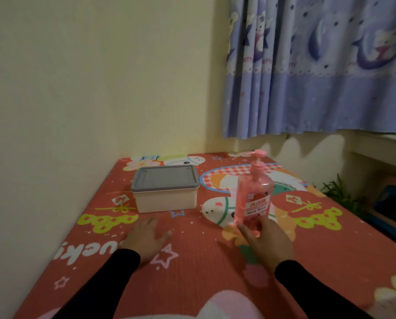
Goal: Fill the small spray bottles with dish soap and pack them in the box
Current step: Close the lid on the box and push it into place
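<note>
- A pink dish soap bottle (255, 194) with a pump top is seen standing upright on a red cartoon-printed mat (192, 261), right of centre.
- The right hand (267, 241) is placed at the bottle's base — the thumb and fingers are curved about its lower part, and a loose grip on it is suggested.
- The left hand (146, 237) is laid flat on the mat with its fingers spread and straight; nothing is held by it.
- A cream storage box (166, 199) is set near the mat's far left side, beyond the left hand, and is closed by a grey lid (164, 177). It is kept well apart from the soap bottle.
- Both arms are covered by black sleeves (95, 286).
- The scene is backed by a pale yellow wall (89, 77), and a blue patterned curtain (319, 65) is hung at upper right.
- Green leaves (339, 192) are glimpsed beside the mat's right edge — the small spray bottles cannot be made out.
</note>
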The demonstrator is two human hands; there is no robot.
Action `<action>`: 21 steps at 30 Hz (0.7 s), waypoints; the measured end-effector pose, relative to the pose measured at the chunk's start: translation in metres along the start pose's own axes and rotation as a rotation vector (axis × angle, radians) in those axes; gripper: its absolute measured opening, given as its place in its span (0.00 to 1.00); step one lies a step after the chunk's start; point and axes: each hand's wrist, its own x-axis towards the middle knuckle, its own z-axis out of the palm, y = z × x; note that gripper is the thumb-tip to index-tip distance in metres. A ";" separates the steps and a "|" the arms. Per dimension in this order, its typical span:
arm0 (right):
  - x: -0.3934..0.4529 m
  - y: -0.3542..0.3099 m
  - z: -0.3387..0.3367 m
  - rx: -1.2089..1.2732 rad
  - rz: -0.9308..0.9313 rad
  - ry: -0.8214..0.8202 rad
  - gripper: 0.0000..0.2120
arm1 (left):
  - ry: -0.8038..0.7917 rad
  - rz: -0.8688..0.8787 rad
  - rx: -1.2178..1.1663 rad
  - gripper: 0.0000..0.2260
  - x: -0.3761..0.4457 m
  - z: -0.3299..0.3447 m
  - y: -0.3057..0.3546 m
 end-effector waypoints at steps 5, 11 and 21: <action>0.009 -0.002 -0.010 0.127 0.166 0.104 0.52 | -0.021 -0.004 0.015 0.34 0.002 0.004 0.002; 0.034 -0.009 0.005 0.279 0.172 0.098 0.62 | -0.032 -0.008 0.040 0.34 0.004 0.006 0.001; 0.057 -0.007 0.025 0.421 0.164 0.228 0.44 | -0.081 -0.017 0.103 0.31 0.022 0.023 -0.009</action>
